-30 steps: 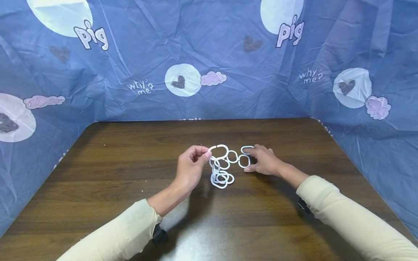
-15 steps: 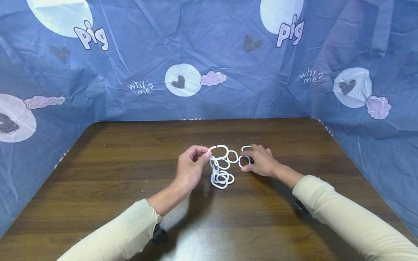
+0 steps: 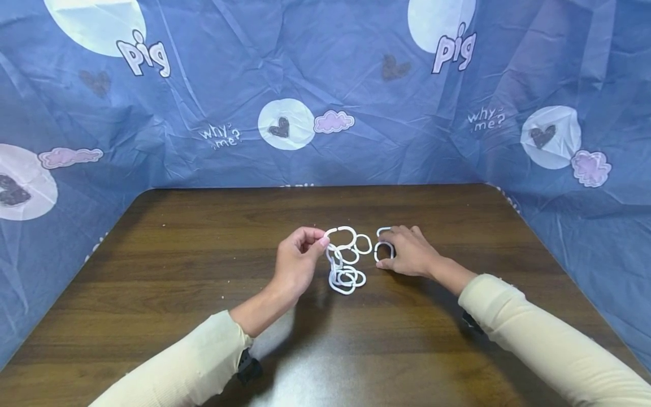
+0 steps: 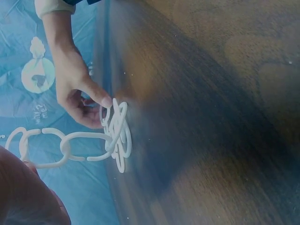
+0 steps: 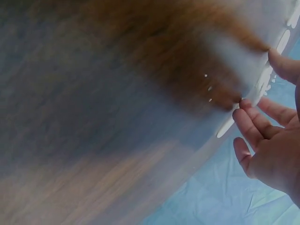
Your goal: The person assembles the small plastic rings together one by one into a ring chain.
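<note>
Left hand (image 3: pixel 296 257): thumb and fingertips pinch a white ring (image 3: pixel 354 236) with a gap in its rim.
Chain (image 3: pixel 343 293): white links between the hands, some raised, the near ones heaped on the brown table (image 3: pixel 203 243).
Right hand (image 3: pixel 411 251): thumb and fingers spread apart over two more rings (image 3: pixel 376 252), just right of the chain; how firmly it touches them cannot be told.
Blue cloth (image 3: pixel 356 164): on the far side, "pig" high at left and right, "why me?" lower, twice; lettering at its bottom edge is cut off.
</note>
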Tool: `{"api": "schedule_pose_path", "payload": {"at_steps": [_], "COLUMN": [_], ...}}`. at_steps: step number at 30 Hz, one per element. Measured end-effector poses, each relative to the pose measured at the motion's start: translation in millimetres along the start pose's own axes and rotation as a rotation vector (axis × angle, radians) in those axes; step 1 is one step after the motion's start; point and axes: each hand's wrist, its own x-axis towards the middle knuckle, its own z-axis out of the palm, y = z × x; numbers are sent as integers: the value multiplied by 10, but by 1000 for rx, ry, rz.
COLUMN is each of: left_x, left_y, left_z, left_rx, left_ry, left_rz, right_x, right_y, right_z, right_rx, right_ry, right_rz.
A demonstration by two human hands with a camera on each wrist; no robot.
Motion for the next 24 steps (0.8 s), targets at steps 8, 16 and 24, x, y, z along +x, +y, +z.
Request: {"api": "schedule_pose_path", "payload": {"at_steps": [8,16,24], "left_x": [-7,-6,-19], "left_y": [5,12,21], "left_z": [19,36,49], "left_rx": [-4,-7,1], "left_ry": [-2,-2,-3], "left_rz": [-4,-9,-5], "right_x": [-37,-55,-59], "right_y": [20,-70,-172], "right_z": [-70,-243,-414], "right_rx": [193,519,656], "right_ry": [77,102,94], "right_rz": [-36,-47,-44]}}
